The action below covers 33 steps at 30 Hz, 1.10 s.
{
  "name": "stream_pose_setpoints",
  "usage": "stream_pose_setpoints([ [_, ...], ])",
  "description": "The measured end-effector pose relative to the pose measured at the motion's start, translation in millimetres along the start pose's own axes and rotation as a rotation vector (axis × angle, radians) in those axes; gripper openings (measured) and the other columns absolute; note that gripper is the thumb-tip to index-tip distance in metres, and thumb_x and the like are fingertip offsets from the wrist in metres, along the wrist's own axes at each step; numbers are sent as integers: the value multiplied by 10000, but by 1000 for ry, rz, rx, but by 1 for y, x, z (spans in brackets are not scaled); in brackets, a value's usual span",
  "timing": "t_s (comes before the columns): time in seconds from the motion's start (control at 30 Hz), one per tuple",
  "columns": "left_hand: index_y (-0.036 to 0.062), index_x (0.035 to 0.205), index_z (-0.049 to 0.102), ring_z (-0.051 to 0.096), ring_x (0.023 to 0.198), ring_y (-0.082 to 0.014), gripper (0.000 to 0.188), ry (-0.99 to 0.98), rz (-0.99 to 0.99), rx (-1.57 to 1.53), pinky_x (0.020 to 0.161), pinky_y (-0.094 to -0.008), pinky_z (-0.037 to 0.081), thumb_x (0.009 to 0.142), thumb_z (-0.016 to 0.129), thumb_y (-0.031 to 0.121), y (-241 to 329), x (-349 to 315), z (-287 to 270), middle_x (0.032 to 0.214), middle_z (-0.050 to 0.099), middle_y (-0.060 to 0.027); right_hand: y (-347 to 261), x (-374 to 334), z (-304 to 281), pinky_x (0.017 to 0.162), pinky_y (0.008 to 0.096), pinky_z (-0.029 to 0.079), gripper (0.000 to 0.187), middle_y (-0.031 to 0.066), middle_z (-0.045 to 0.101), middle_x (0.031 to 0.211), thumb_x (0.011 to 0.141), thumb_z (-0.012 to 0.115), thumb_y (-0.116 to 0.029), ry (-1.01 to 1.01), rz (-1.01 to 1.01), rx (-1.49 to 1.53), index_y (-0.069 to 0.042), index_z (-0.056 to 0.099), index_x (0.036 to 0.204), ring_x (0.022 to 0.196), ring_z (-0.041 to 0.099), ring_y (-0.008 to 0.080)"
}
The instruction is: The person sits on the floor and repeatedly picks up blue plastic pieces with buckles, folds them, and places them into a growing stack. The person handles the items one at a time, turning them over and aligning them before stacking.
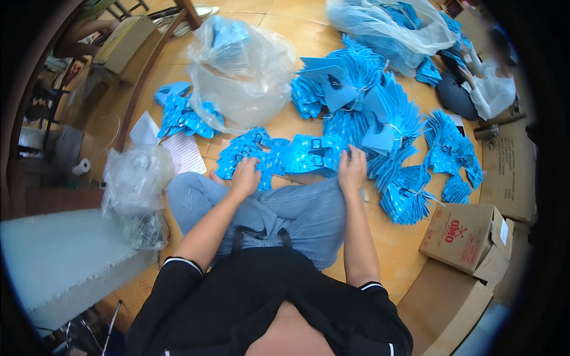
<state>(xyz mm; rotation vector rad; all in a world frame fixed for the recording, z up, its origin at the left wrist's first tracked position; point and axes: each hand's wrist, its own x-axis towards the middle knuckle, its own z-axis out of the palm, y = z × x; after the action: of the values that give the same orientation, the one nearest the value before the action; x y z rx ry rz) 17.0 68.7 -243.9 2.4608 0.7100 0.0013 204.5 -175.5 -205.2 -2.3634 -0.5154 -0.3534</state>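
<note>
Flat blue printed cards with white dots and cut-out openings lie in front of my crossed legs. My left hand (246,176) is closed, its fingers curled on the near edge of a loose, fanned pile of cards (244,147). At the right end of a neater card stack (301,155), my right hand (352,168) grips the edge between thumb and fingers. That stack has a dark-edged opening near its middle. The fingertips of both hands are partly hidden.
Fanned blue bundles (389,118) spread to the right, some tied with string. Behind are clear plastic bags (243,77) holding blue pieces. Cardboard boxes (460,237) stand at right. Crumpled plastic (136,184) and a printed sheet (183,153) lie left. Another person (490,83) sits far right.
</note>
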Motion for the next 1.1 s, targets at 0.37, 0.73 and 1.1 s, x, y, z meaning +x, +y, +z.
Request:
stream_pose_setpoints([
  [0.37, 134, 960, 554, 599, 863, -220, 182, -15, 283, 694, 668, -358, 488, 785, 604, 130, -24, -5, 32, 866, 585, -43, -35, -20, -18, 817, 414, 465, 207, 171, 617, 993, 843, 588, -63, -99, -159, 95, -11, 638, 1037, 935, 583, 346],
  [0.73, 92, 977, 596, 616, 953, -280, 162, -218, 170, 493, 763, -422, 506, 818, 564, 102, -34, 14, -15, 944, 643, -112, -54, -24, -22, 768, 394, 480, 168, 177, 629, 948, 865, 580, -57, -58, -52, 273, 1, 644, 1009, 876, 607, 337],
  [1.1, 81, 957, 610, 606, 975, -314, 136, -281, 95, 444, 824, -433, 460, 826, 576, 94, -22, 28, -34, 968, 643, -153, -121, -114, -31, 693, 313, 507, 188, 142, 667, 927, 879, 612, -85, -361, 149, 566, -3, 658, 1042, 805, 648, 238],
])
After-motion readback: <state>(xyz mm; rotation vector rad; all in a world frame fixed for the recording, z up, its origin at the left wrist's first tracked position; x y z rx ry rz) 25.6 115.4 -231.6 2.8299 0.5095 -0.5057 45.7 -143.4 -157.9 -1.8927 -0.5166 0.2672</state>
